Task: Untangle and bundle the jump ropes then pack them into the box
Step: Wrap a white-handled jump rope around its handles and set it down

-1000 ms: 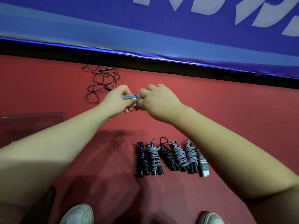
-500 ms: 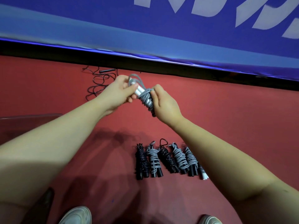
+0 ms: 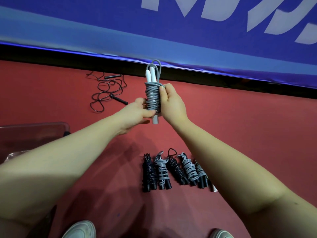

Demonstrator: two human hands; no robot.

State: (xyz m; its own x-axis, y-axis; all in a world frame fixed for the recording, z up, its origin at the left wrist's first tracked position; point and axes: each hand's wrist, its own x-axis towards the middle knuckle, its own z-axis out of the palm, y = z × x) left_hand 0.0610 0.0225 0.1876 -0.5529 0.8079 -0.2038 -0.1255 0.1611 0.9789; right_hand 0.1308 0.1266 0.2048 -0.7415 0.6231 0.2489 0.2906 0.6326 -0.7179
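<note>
A grey jump rope bundle (image 3: 152, 97) with white handles stands upright in the air, its cord wound tightly round the handles. My right hand (image 3: 171, 103) grips its right side, thumb near the top coil. My left hand (image 3: 139, 112) holds its lower left side with fingers round the coils. On the red floor below lies a row of several bundled ropes (image 3: 175, 170), black and grey. A loose black jump rope (image 3: 108, 90) lies tangled on the floor at the back left. A clear plastic box (image 3: 34, 133) shows at the left edge, partly hidden by my left arm.
A blue banner (image 3: 171, 31) with white letters runs along the back, above a black strip. My two white shoes (image 3: 80, 229) show at the bottom edge. Red floor stretches to the right of the bundles.
The grey bundle has turned from tilted to upright and risen. My left hand slid from its top end to its lower left side; my right hand stays on the coils.
</note>
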